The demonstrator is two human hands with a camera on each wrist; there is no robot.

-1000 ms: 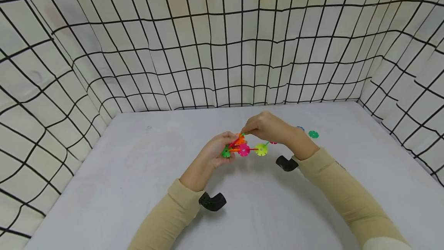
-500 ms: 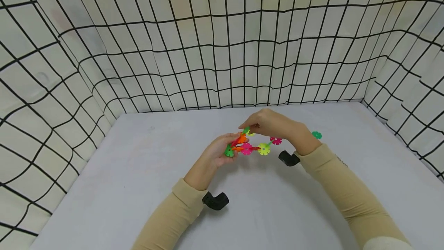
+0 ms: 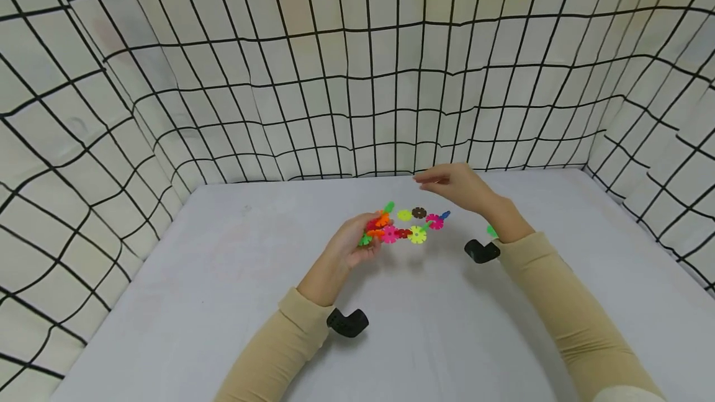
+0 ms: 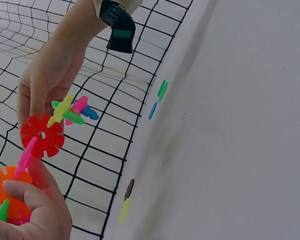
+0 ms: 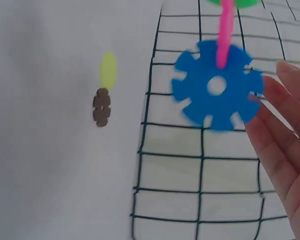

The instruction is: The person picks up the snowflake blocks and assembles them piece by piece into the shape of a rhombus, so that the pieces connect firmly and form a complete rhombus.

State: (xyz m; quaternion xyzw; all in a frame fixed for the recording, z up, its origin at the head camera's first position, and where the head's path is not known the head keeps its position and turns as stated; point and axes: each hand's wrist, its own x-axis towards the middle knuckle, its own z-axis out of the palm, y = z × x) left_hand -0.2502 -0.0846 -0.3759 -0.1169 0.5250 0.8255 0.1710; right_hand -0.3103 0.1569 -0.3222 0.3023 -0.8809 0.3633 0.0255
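Observation:
My left hand (image 3: 357,237) grips one end of a chain of slotted, flower-shaped plastic discs, with the thumb over an orange disc (image 4: 10,187). Pink, red and yellow discs run rightward from it, and a blue disc (image 5: 217,87) forms the far end. A green disc (image 3: 389,206) sticks up from the chain beside my left fingers. Beyond the chain hovers my right hand (image 3: 460,185), its fingers nearly straight and nothing seen between them. In the right wrist view its fingers (image 5: 277,135) appear beside the blue disc; whether they touch it I cannot tell.
A loose yellow disc (image 3: 404,215) and a brown disc (image 3: 419,212) lie side by side on the white table (image 3: 167,303). Another green disc (image 3: 491,231) is partly hidden by the right wrist. Black-lined netting (image 3: 368,79) surrounds the table's back and sides.
My right hand has let go of the green disc by the left fingers and moved up and right. That disc stays on the chain. My left hand keeps its grip, almost unmoved.

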